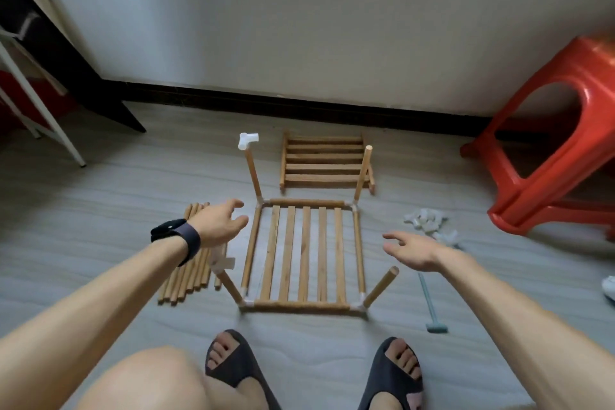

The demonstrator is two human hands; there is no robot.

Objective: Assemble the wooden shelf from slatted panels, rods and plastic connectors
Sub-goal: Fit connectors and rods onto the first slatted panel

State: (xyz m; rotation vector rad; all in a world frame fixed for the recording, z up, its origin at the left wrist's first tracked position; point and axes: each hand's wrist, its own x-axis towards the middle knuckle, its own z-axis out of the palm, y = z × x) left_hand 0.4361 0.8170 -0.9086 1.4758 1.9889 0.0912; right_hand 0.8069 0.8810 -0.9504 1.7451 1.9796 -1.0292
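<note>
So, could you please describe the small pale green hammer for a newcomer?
Find the red plastic stool on the right. Beside the right forearm, on the grey floor, lies the hammer. Unlike the white plastic connectors beyond it, it is long and thin.

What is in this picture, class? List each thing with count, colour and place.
framed panel: one, wooden, floor centre
upright rods: four, wooden, at its corners
top connectors: two, white, on the left uprights
spare panels: stack, wooden, near the wall
loose rods: bundle, wooden, left of frame
loose connectors: pile, white, right of frame
mallet: one, pale green, floor right
stool: one, red, far right
left hand: one, bare, open over loose rods
right hand: one, bare, open right of frame
feet: two, dark slippers, bottom edge
</note>
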